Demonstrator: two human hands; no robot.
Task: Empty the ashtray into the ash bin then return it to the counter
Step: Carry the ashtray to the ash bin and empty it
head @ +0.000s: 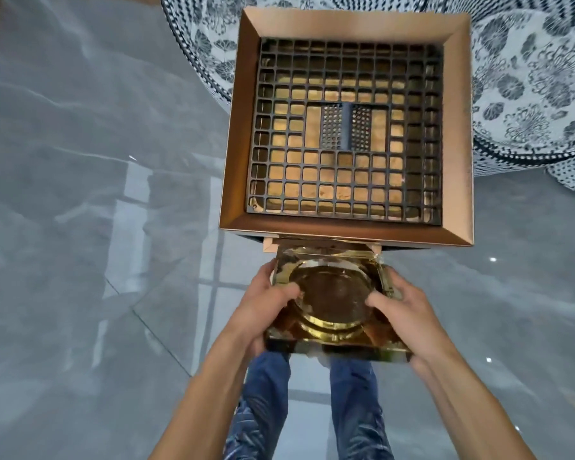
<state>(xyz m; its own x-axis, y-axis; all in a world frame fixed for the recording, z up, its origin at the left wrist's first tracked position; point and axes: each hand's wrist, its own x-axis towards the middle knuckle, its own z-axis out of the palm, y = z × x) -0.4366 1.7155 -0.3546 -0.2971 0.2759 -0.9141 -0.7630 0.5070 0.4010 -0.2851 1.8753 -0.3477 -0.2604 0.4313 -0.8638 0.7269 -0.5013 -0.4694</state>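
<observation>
A square, amber glass ashtray with a round bowl is held in both hands just in front of the ash bin. My left hand grips its left side with the thumb over the bowl's rim. My right hand grips the right side the same way. The ash bin is a square copper-coloured box with a black grid over its top; sand-coloured fill shows under the grid. The ashtray's far edge lies just below the bin's near rim. The ashtray's bowl looks dark; I cannot tell what it contains.
Glossy grey tiled floor spreads around the bin. Large blue-and-white patterned ceramic vessels stand behind and to the right of the bin. My legs in blue jeans are below the ashtray.
</observation>
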